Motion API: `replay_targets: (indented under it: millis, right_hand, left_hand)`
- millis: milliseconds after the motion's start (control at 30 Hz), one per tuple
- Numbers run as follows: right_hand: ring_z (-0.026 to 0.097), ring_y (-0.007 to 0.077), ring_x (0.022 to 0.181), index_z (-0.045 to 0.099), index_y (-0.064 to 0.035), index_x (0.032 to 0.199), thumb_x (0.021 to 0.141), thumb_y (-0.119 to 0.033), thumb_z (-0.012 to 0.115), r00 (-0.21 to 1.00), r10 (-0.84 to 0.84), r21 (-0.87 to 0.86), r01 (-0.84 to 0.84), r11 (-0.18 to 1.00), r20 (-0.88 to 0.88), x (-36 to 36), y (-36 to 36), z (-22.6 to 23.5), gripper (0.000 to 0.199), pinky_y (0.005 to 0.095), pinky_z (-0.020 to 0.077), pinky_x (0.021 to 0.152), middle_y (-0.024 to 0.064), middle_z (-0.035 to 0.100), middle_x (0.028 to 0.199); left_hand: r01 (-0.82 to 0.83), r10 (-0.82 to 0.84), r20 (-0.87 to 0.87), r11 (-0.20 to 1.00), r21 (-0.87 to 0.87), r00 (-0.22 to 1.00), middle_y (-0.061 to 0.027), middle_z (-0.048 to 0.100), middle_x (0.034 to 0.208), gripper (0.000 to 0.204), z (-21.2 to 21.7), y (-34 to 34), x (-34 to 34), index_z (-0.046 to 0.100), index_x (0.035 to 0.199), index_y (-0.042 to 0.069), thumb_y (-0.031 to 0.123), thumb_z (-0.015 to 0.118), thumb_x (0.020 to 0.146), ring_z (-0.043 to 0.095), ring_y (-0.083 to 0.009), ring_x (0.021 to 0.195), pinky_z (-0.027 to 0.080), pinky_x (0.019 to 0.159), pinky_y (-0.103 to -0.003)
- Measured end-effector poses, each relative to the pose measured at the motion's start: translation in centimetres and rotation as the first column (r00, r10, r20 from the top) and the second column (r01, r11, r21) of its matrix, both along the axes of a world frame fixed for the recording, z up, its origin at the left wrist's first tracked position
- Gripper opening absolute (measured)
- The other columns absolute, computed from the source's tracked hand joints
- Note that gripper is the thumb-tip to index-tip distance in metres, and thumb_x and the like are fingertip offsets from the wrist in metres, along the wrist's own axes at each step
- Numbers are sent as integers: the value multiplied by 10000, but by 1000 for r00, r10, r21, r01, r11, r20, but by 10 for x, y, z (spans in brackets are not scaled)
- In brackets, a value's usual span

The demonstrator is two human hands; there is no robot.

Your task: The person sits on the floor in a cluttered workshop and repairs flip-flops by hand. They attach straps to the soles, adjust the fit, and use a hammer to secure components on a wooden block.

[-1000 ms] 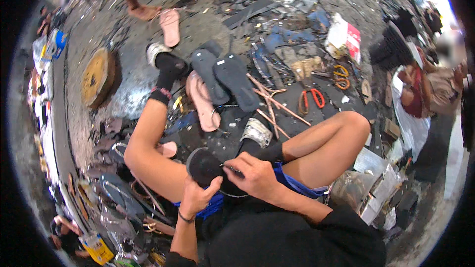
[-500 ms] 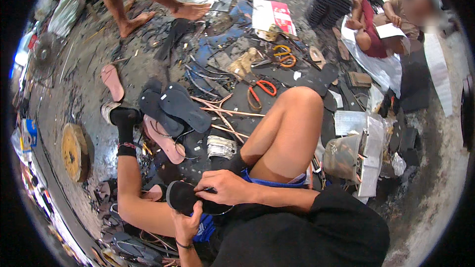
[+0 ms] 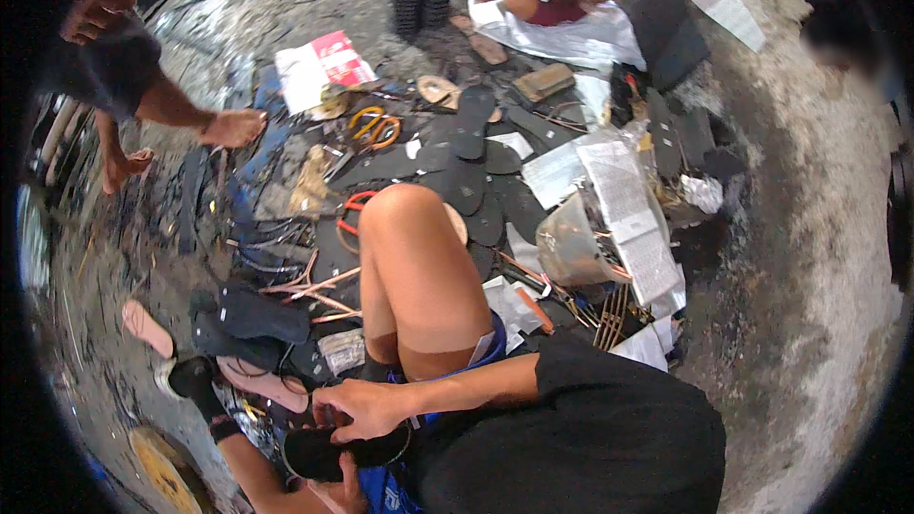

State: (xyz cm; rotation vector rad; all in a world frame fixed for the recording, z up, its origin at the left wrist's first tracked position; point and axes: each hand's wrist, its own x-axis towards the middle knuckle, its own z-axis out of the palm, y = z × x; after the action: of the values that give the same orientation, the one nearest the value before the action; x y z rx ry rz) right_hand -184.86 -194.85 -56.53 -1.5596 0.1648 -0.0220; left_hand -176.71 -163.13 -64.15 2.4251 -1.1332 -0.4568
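Left hand (image 3: 340, 493) grips black sole (image 3: 316, 457) (dull, rounded end); right hand (image 3: 369, 409) curled above, hold unclear.

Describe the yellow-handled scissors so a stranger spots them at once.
Start at the raised bare knee in mid-picture. Go up and slightly left, to just below and right of the white-and-red sheet, where the scissors lie. Their looped yellow-orange handles set them apart from the red-handled pair partly hidden behind the knee.
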Motion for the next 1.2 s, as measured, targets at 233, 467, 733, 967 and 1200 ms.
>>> replay_targets:
  millis: [233,467,733,967,1200]
  right_hand:
    - [447,439,1316,477,-16,1281,839,-408,788,992,-118,-220,125,967,45,-18,-25,14,667,500,393,1077,317,409,1371]
    - [523,435,1277,616,-53,1074,869,-181,764,774,-483,-207,594,777,410,53,-67,-6,283,466,415,1066,251,539,1327]
    - [575,358,1275,736,-56,956,833,-190,814,930,-199,-228,276,934,310,67,-79,44,197,416,457,1042,238,587,1365]
    - [578,306,1282,741,-46,957,816,-93,803,943,-130,-300,226,927,307,75,-64,31,161,385,451,1040,201,609,1357]
    - [640,195,1090,555,-11,1203,792,-176,848,995,30,-91,-21,996,98,122,10,-11,530,343,507,936,163,654,1231]
  left_hand:
    - [-382,320,-378,919,-101,869,-234,517,1411,576,49,-51,36,362,1514,82,225,583,1002,576,-301,1204,473,994,-444]
    - [-757,358,-748,589,-284,559,-149,605,1256,440,75,-121,-34,509,1332,9,123,665,937,605,-216,1104,489,950,-367]
    - [-771,235,-789,489,-409,567,-39,705,988,241,98,-139,-58,675,1076,-34,-5,756,850,646,-113,895,515,825,-266]
    - [-800,138,-972,596,-70,188,-32,697,1007,423,85,-109,-32,617,1273,-30,20,733,869,647,-117,889,508,826,-254]
    - [-726,497,-614,661,-189,613,-200,597,1284,777,116,-113,-34,250,1561,-35,116,671,926,550,-242,1218,435,1009,-347]
